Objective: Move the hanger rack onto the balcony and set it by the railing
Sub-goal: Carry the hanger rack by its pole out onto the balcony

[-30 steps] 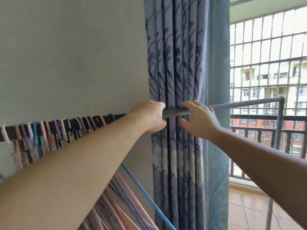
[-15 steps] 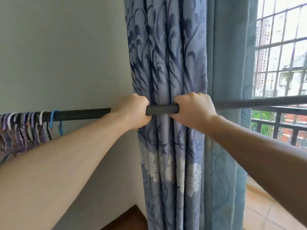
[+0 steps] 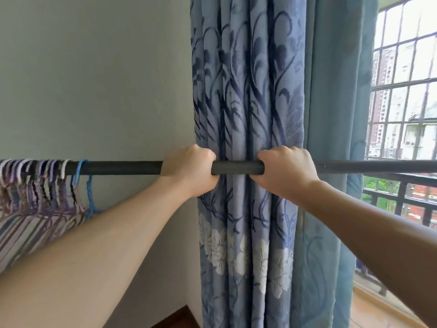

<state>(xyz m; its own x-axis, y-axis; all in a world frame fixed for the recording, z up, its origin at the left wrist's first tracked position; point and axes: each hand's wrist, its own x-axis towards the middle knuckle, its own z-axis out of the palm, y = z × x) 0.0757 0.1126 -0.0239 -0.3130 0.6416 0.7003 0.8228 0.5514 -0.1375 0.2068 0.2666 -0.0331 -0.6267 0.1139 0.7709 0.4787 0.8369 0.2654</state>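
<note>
Now my left hand (image 3: 189, 170) and right hand (image 3: 285, 172) both grip the rack bar (image 3: 236, 168) fully (right was open before), ready to carry it toward the balcony railing (image 3: 402, 183).

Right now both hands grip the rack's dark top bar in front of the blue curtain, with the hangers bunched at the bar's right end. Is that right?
Not quite. The head view shows the hangers at the bar's left end. Left hand and right hand do grip the top bar before the curtain.
</note>
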